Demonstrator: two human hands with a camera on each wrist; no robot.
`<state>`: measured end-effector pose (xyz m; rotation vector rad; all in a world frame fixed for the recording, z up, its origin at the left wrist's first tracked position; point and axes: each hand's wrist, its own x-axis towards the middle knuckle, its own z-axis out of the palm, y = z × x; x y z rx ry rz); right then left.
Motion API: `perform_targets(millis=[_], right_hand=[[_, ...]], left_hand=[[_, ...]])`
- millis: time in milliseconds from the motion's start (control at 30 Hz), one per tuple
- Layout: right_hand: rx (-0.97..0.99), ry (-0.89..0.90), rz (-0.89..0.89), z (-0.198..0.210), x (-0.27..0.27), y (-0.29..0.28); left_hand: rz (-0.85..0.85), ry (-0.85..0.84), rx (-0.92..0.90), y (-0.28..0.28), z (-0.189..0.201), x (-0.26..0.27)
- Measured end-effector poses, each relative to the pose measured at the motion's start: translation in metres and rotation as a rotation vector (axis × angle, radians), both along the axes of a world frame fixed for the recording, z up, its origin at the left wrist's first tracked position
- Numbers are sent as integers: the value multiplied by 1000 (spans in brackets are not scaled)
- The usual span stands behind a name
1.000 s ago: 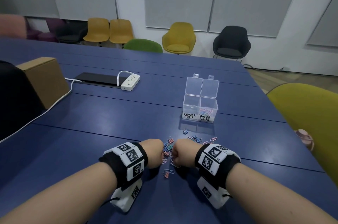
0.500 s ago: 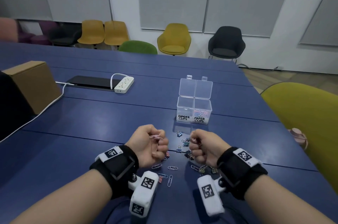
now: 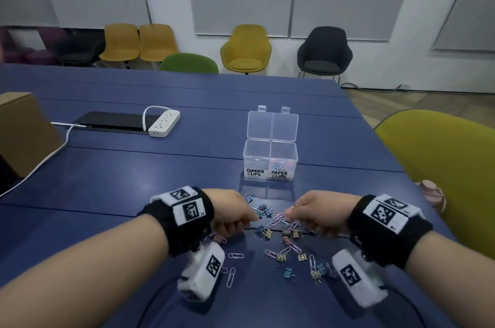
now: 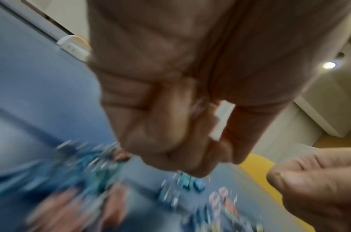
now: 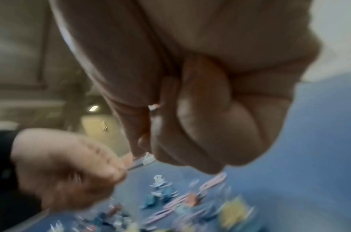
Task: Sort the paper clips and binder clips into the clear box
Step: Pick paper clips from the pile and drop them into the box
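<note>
Blue worktop (image 3: 112,193) carries a loose scatter of paper clips (image 3: 278,217) and binder clips (image 3: 289,272), nearest the person. Above the heap, the left hand (image 3: 230,209) and right hand (image 3: 316,212) both have fingers curled, each grip apparently closed on small clips; blur in the wrist views hides exactly which. Gathering seems the step in hand; next, a carry to the clear box (image 3: 270,164), just beyond, whose paper-clip side already holds some. Both lids stand open.
</note>
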<state>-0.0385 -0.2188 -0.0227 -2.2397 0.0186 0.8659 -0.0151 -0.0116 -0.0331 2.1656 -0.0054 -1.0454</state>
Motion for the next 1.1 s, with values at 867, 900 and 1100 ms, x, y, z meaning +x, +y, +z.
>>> perform_targets(millis=[867,900,1100], right_hand=[[721,-554,-561,19,142,18],[722,-549,-566,20,140,16],[454,-715,-487,21,112,-8]], left_hand=[[604,-495,-632,-53,25,104],[608,-492,-642,-48,23,100],[589,-497,-594,-27,9,76]])
